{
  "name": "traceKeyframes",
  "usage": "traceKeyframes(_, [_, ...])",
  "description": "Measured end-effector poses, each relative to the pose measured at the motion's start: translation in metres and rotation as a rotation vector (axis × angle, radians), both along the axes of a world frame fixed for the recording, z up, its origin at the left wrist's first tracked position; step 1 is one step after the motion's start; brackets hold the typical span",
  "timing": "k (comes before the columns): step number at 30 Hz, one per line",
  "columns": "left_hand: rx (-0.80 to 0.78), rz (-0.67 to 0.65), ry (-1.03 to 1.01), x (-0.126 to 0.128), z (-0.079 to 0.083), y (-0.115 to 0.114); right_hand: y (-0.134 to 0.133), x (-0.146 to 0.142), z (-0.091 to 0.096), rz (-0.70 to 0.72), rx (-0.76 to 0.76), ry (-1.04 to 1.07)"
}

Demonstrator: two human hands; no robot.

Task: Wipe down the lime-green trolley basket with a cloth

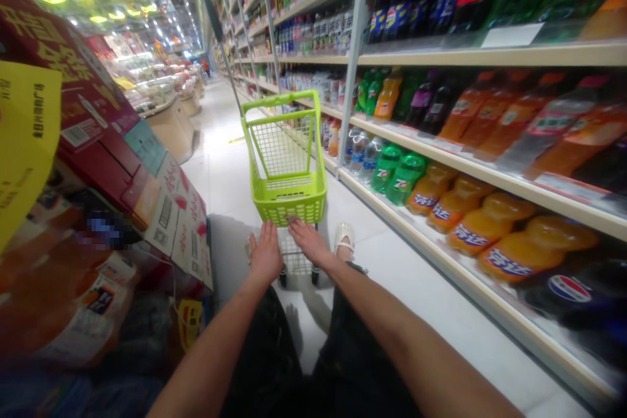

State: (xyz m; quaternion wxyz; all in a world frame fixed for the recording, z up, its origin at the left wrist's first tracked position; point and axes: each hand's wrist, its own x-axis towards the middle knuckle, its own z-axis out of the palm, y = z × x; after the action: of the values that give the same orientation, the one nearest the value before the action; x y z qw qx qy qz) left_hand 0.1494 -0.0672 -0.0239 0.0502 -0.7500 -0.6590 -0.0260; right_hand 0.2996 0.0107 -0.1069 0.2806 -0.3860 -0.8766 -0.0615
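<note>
A lime-green plastic shopping cart [289, 193] stands right in front of me, its mesh basket tilted in view and its tall frame bar at the far side. Against the near lower wall of the basket lies my left hand [267, 251], fingers stretched forward. My right hand [309, 241] is beside it on the same wall, its fingers also extended. A small brownish patch at the right fingertips is too small to make out. Below the basket, a wire lower part [296, 262] and dark wheels show between my legs.
Shelves of soda bottles [470, 222] line the right side. On the left are stacked red and white cartons [181, 215], bottle packs [63, 294] and a yellow sign [27, 144]. White floor tiles [220, 117] run ahead past display counters [169, 127]. A white sandal [345, 233] is beside the cart.
</note>
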Motion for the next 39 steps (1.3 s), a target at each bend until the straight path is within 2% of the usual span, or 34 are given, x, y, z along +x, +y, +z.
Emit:
traceKeyframes(1, [-0.004,-0.008,0.001,0.0,-0.001,0.0,-0.004,0.004,-0.003,0.011,0.0,0.0])
traceKeyframes(3, [-0.002,-0.019,0.0,0.002,-0.004,0.002,-0.011,0.013,0.005,0.018,0.04,0.051])
traceKeyframes(8, [0.035,-0.019,-0.014,0.01,-0.003,0.013,-0.013,0.032,0.058,-0.094,0.207,0.272])
traceKeyframes(10, [0.051,-0.021,-0.022,0.015,0.001,0.017,-0.007,0.035,0.064,-0.131,0.211,0.292])
traceKeyframes(12, [0.058,-0.041,-0.02,0.023,0.005,0.017,-0.001,0.035,0.052,-0.141,0.157,0.26])
traceKeyframes(16, [0.041,-0.129,0.009,0.037,0.005,0.012,-0.001,0.034,0.007,-0.12,-0.01,0.133])
traceKeyframes(18, [0.028,-0.156,0.024,0.042,0.003,0.011,-0.007,0.037,-0.006,-0.103,-0.045,0.105])
traceKeyframes(20, [0.022,-0.166,0.03,0.045,0.002,0.011,-0.012,0.044,-0.005,-0.092,-0.023,0.132])
traceKeyframes(25, [0.02,-0.17,0.007,0.055,0.005,0.02,-0.006,0.066,0.04,-0.194,0.151,0.341])
traceKeyframes(28, [0.034,-0.193,-0.002,0.066,0.009,0.023,0.006,0.067,0.051,-0.244,0.173,0.378])
traceKeyframes(30, [0.044,-0.221,0.0,0.072,0.011,0.023,0.011,0.062,0.04,-0.256,0.133,0.355])
traceKeyframes(32, [0.047,-0.244,0.009,0.075,0.011,0.022,0.011,0.057,0.02,-0.246,0.063,0.301])
traceKeyframes(34, [0.04,-0.254,0.021,0.074,0.011,0.02,0.005,0.053,-0.003,-0.214,-0.018,0.23])
traceKeyframes(36, [0.029,-0.245,0.034,0.069,0.01,0.018,-0.004,0.052,-0.017,-0.174,-0.07,0.172])
traceKeyframes(37, [0.022,-0.236,0.039,0.066,0.009,0.018,-0.008,0.052,-0.019,-0.161,-0.074,0.159])
traceKeyframes(39, [0.018,-0.211,0.041,0.058,0.007,0.018,-0.015,0.053,-0.011,-0.158,-0.034,0.174])
